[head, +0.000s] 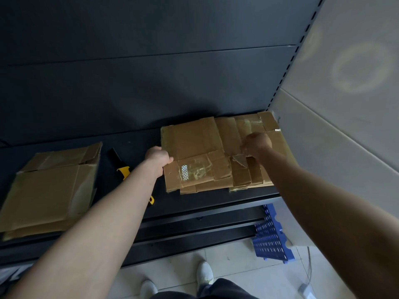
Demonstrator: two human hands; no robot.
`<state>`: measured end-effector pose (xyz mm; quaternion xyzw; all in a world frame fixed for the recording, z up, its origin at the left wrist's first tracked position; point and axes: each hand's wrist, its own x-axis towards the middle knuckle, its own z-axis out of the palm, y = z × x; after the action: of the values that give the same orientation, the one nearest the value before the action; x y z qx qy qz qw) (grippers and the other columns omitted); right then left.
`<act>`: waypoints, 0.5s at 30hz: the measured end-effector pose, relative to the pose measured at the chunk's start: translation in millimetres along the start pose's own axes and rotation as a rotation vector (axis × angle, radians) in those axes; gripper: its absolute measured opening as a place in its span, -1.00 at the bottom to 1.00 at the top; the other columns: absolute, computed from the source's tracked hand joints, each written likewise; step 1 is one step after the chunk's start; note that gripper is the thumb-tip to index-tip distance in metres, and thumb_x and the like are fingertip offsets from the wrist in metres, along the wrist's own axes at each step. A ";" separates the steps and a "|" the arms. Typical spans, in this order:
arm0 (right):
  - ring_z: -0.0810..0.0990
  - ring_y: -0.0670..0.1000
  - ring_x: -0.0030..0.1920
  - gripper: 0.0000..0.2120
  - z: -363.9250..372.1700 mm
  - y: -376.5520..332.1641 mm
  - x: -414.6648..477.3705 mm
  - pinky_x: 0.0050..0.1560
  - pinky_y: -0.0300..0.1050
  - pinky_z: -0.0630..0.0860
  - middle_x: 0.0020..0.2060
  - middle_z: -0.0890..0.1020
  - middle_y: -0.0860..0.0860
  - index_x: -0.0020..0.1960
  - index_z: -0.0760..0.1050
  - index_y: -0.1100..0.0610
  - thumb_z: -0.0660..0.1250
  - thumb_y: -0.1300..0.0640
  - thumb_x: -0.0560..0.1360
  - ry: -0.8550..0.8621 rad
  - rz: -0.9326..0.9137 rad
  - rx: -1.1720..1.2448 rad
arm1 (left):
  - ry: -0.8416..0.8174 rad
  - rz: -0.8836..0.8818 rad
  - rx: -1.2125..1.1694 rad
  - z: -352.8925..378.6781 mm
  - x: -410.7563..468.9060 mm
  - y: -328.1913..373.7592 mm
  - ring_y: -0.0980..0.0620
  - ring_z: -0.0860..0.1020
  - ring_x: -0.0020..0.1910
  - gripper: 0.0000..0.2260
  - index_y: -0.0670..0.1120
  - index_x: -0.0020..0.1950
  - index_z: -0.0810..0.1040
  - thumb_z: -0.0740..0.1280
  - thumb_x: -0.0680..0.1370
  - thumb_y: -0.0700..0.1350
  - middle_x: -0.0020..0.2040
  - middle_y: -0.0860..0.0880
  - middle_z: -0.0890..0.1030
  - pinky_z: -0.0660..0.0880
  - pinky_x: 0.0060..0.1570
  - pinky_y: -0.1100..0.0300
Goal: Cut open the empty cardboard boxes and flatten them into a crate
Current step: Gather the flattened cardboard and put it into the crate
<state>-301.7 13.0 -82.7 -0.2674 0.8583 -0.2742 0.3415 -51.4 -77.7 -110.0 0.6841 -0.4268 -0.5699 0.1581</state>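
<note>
A flattened brown cardboard box (194, 145), patched with clear tape, lies on the dark shelf (133, 145) at the right. My left hand (157, 157) grips its left edge, thumb on top. My right hand (255, 145) rests on the cardboard's right half and pinches a loose flap of clear tape (239, 159). A second cardboard box (51, 186), partly collapsed, lies at the shelf's left end. Between them lies a yellow and black box cutter (122, 167), partly hidden under my left forearm.
A blue perforated plastic crate (271, 236) stands on the tiled floor below the shelf's right end. A grey wall (345, 104) closes the right side, a dark back panel the rear. My shoes and a white cable show on the floor.
</note>
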 end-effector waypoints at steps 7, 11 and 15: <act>0.26 0.20 0.35 -0.30 10.9 -0.1 -5.8 0.33 0.02 0.31 0.34 0.28 0.17 0.34 0.40 0.23 0.34 -0.26 0.42 -0.034 0.015 -0.360 | -0.029 0.025 -0.181 0.4 -0.3 -3.9 -0.11 0.54 0.02 -0.67 -0.08 0.26 0.47 0.17 0.58 -0.37 0.08 -0.12 0.55 0.50 0.02 -0.06; 0.26 0.18 0.31 -0.37 18.6 6.1 -0.9 0.30 0.03 0.31 0.32 0.23 0.16 0.38 0.33 0.30 0.33 -0.11 0.50 0.056 0.038 -0.432 | 0.144 0.110 -0.227 -18.9 2.3 2.7 0.00 0.53 -0.21 -0.65 0.00 0.15 0.52 0.16 0.55 -0.38 -0.08 -0.06 0.56 0.47 -0.30 0.14; 0.24 0.18 0.33 -0.51 19.1 3.6 0.8 0.35 0.06 0.26 0.36 0.21 0.17 0.38 0.34 0.26 0.27 0.02 0.55 0.114 0.095 -0.444 | 0.228 0.118 -0.227 -66.7 9.0 2.9 0.02 0.52 -0.23 -0.61 0.03 0.21 0.53 0.17 0.55 -0.38 -0.09 -0.02 0.57 0.47 -0.30 0.15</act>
<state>-289.1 9.4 -97.3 -0.2793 0.9271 -0.0770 0.2377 8.3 -104.3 -93.7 0.6958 -0.3784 -0.5230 0.3151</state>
